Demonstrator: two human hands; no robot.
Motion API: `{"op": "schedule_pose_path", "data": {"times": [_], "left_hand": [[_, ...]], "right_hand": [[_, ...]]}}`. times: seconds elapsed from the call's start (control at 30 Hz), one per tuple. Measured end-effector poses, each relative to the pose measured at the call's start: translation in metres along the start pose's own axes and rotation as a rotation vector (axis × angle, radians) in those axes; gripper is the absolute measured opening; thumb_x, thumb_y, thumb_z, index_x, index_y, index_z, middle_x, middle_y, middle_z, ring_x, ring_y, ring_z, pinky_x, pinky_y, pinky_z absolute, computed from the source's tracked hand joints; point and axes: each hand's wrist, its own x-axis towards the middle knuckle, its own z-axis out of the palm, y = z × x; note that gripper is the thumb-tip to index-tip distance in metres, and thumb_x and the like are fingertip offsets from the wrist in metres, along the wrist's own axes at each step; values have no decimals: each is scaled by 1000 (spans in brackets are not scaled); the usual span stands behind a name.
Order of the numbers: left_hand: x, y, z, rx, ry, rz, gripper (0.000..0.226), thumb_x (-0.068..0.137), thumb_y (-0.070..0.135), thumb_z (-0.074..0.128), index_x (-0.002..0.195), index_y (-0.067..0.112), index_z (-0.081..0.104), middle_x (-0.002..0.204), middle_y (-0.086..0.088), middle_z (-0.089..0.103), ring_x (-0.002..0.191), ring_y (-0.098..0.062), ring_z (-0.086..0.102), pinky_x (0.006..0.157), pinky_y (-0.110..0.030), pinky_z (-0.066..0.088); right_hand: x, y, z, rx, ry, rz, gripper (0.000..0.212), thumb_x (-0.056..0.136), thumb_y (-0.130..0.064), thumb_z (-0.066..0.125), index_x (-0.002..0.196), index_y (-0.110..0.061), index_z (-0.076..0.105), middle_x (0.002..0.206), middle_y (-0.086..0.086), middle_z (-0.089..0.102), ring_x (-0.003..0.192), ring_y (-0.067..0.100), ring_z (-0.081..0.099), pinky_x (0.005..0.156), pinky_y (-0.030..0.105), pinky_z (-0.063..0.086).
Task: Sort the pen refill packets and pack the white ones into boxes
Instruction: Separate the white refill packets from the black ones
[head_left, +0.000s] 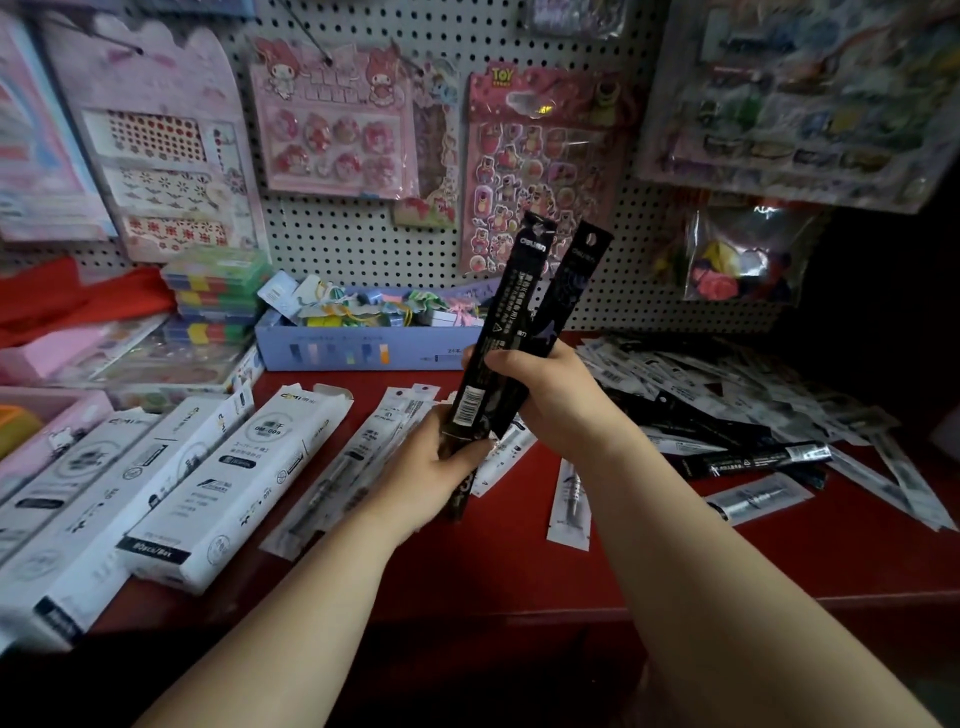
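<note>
Bare left hand (436, 467) and right hand (550, 400) each clutch long, glossy black plastic packets (511, 312), fanned upright.

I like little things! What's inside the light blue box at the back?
The light blue box holds a jumble of small colourful packets, yellow, green and white. They are too blurred to name, and its front wall hides everything lower down.
</note>
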Motion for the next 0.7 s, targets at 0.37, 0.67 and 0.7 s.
{"op": "schedule_pose_path", "data": {"times": [0.37, 0.67, 0.7], "left_hand": [[2, -4, -2, -15, -38, 51, 26, 88, 16, 54, 107, 31, 45, 96, 24, 52, 94, 3, 50, 79, -11, 38], [-2, -8, -2, 39, -237, 13, 17, 84, 27, 57, 100, 24, 52, 92, 12, 59, 85, -1, 58, 74, -18, 45], [-2, -11, 1, 86, -207, 19, 19, 83, 27, 60, 100, 25, 51, 90, 12, 58, 83, -3, 56, 72, -20, 43]], "right_hand": [[2, 14, -1, 69, -80, 58, 19, 85, 4, 52, 84, -14, 58, 70, 1, 63, 61, 8, 63, 70, 24, 52], [6, 22, -3, 28, 16, 11, 17, 88, 1, 49, 76, -10, 54, 65, 1, 55, 61, 12, 56, 71, 24, 49], [6, 23, -2, 4, 59, -3, 17, 89, -1, 49, 75, -11, 53, 65, 2, 53, 61, 12, 54, 71, 25, 47]]}}
